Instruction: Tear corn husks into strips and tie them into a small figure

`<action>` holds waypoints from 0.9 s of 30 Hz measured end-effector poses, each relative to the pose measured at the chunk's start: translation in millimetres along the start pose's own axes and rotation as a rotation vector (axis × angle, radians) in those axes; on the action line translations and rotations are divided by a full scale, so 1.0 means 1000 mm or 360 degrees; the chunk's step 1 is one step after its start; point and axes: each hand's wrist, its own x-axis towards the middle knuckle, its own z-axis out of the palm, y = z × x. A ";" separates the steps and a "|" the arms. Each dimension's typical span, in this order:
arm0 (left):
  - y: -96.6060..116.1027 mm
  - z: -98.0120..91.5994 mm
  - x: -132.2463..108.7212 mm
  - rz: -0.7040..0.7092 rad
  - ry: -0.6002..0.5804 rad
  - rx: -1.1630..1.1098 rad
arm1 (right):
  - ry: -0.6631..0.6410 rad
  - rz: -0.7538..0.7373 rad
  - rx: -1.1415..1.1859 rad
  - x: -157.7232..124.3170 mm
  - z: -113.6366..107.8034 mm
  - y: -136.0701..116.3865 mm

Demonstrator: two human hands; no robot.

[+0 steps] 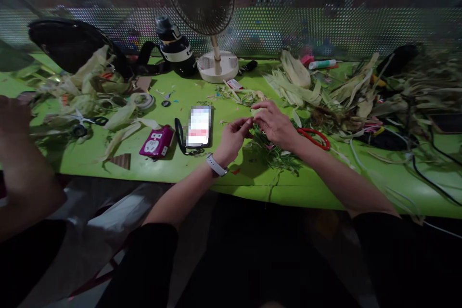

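My left hand (234, 137), with a white watch on the wrist, is pinched shut on a thin pale strip of corn husk (252, 114) over the green table (144, 163). My right hand (276, 125) is curled shut on the other end of the same strip, fingertips almost meeting the left ones. Beneath both hands lies a small heap of green leaf scraps (274, 154). Red-handled scissors (315, 137) lie just right of my right wrist. A phone (199, 126) lies face up left of my left hand.
A desk fan (212, 14) and a dark bottle (175, 48) stand at the back. Husk piles (299, 82) spread right and left (90, 82). A magenta device (157, 142) lies by the phone. Cables (426, 173) run at right. Another person's arm (21, 163) is at far left.
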 end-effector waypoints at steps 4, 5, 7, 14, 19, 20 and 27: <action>-0.008 0.005 -0.002 0.0069 -0.0080 0.0196 | 0.0131 0.0265 0.0205 0.003 0.009 0.011; -0.010 0.005 -0.002 0.0085 -0.0099 0.0234 | 0.0186 0.0265 0.0144 0.003 0.012 0.015; -0.013 0.006 -0.002 0.0117 -0.0128 0.0290 | 0.0288 0.0201 -0.0029 0.002 0.016 0.023; -0.013 0.009 -0.005 0.0095 -0.0318 0.0182 | 0.0267 0.0159 -0.0246 0.003 0.019 0.032; -0.014 0.006 -0.008 0.0189 -0.0484 0.0116 | 0.0268 0.0069 -0.0058 0.004 0.013 0.031; -0.014 0.005 -0.008 0.0223 -0.0528 0.0133 | 0.0273 0.0057 -0.0008 0.004 0.012 0.032; -0.017 -0.002 -0.006 0.0585 -0.0410 0.0376 | 0.0253 0.0050 0.0128 0.004 0.011 0.031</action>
